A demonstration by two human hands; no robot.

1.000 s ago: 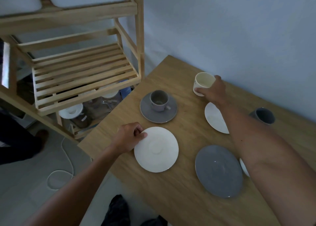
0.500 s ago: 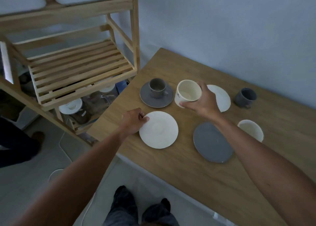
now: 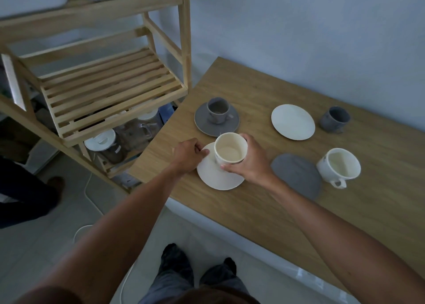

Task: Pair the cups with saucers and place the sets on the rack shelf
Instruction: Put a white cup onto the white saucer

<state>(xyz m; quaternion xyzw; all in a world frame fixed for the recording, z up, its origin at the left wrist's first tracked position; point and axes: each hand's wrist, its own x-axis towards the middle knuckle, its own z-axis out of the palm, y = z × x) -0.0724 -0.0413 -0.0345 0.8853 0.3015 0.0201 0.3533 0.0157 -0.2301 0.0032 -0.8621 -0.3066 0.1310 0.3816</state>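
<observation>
My right hand (image 3: 249,163) grips a cream cup (image 3: 230,150) from the side and holds it over a white saucer (image 3: 216,177) near the table's front edge. Thumb and fingers of my left hand (image 3: 189,156) pinch that saucer's left rim. Behind them a grey cup (image 3: 217,109) stands on a grey saucer (image 3: 202,124). Further right lie a bare white saucer (image 3: 293,122), a lone grey cup (image 3: 334,119), a bare grey saucer (image 3: 296,177) and another cream cup (image 3: 339,167) with its handle toward me. The slatted wooden rack shelf (image 3: 110,90) stands to the left with nothing on it.
The wooden table (image 3: 264,202) ends close to the rack's right post (image 3: 185,34). Glass jars with white lids (image 3: 101,141) sit on the rack's lower level. A wall runs behind the table. My feet (image 3: 174,257) and a white cable (image 3: 90,200) are on the floor below.
My right hand has carried the cream cup from the far side of the table toward me and now holds it over the white saucer. My left hand stays on the saucer's rim.
</observation>
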